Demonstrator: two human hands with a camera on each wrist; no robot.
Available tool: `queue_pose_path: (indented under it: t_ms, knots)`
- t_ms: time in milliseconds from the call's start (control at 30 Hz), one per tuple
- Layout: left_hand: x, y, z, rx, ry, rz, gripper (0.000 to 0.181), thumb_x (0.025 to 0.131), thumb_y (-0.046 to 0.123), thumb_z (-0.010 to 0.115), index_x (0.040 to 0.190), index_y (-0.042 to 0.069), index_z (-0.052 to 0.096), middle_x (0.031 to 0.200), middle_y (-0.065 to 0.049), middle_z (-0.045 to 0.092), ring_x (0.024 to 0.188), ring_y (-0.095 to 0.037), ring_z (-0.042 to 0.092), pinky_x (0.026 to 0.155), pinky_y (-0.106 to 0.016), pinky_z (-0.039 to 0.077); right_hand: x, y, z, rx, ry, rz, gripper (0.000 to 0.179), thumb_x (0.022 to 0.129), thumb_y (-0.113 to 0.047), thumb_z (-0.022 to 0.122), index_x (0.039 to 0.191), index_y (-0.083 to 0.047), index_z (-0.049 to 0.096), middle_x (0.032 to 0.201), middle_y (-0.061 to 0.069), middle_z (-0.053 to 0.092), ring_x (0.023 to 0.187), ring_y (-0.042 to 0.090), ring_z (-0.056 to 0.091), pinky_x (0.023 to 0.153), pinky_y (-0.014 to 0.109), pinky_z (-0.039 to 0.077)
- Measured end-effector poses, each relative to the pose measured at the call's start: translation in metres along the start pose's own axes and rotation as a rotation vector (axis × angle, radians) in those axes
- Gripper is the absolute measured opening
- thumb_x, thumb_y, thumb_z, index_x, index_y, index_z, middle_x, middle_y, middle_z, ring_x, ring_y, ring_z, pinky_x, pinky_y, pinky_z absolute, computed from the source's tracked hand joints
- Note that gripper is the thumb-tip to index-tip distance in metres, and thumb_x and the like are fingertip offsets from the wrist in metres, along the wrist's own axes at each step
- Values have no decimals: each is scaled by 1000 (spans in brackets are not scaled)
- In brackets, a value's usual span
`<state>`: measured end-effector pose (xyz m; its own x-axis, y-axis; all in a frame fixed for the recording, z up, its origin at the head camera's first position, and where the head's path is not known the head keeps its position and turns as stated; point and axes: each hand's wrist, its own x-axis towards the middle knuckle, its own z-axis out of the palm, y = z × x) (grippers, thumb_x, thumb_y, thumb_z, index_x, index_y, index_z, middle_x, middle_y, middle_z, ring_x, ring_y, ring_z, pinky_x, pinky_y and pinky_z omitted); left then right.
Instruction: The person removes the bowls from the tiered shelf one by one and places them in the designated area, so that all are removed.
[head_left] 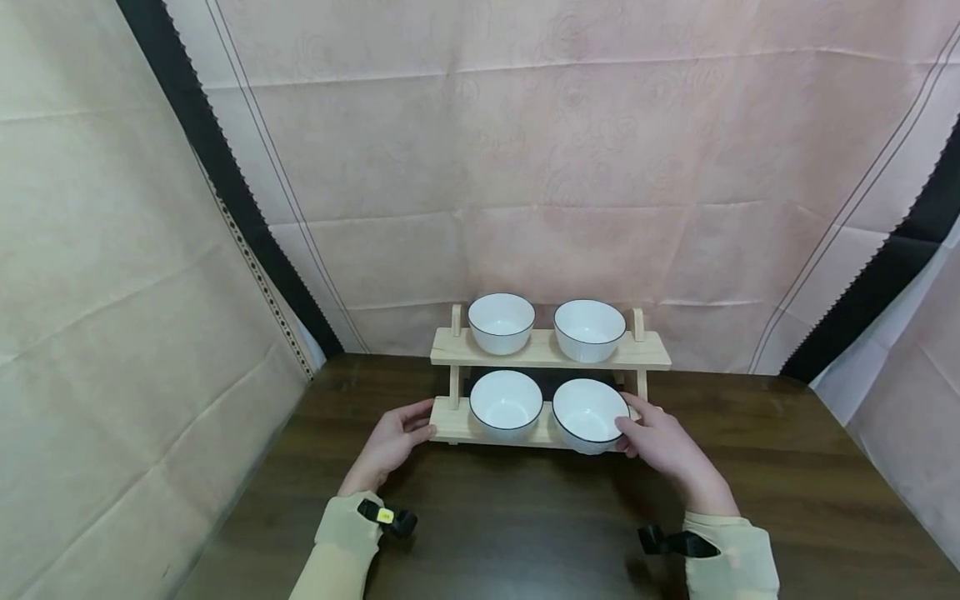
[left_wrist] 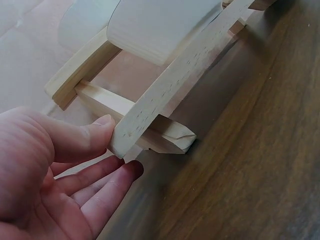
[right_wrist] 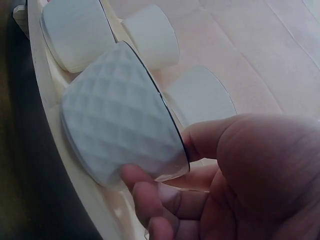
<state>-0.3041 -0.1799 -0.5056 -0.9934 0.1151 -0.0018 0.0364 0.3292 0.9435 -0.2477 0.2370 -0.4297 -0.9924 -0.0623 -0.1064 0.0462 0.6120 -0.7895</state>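
Note:
A two-tier light wooden rack [head_left: 551,353] stands on the table with two white bowls on each shelf. My left hand [head_left: 393,442] pinches the left end of the lower shelf [left_wrist: 137,120], thumb against its edge and fingers underneath in the left wrist view. At the lower right, my right hand [head_left: 667,446] holds a white bowl [head_left: 590,412] by its dark rim, the thumb at the rim and fingers against the side. This bowl's outside has a diamond pattern [right_wrist: 117,115] in the right wrist view. Beside it sits the lower left bowl [head_left: 506,403].
On the upper shelf stand the left bowl [head_left: 501,321] and the right bowl [head_left: 589,329], between upright wooden end pieces. A dark brown wooden table [head_left: 517,525] lies under the rack. Pale cloth [head_left: 562,167] hangs close behind it, with more cloth at both sides.

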Motion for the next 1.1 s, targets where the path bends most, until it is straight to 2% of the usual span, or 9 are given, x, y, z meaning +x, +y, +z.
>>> queue_pose_path:
  t_ms: [300, 1100]
  knots:
    - [4, 0, 2, 8, -5, 25, 47, 91, 12, 69, 137, 14, 57, 132, -6, 59, 114, -23, 61, 91, -38, 53, 4, 3, -1, 17, -7, 15, 54, 100, -24, 47, 149, -4, 33, 85, 9, 66, 74, 23, 60, 72, 35, 49]
    - [0, 0, -1, -4, -21, 11, 47, 91, 14, 69, 137, 15, 57, 134, -6, 58, 115, -23, 60, 92, -38, 53, 3, -1, 1, 69, 6, 28, 52, 98, -17, 49, 145, -1, 36, 84, 10, 66, 72, 23, 60, 67, 33, 50]
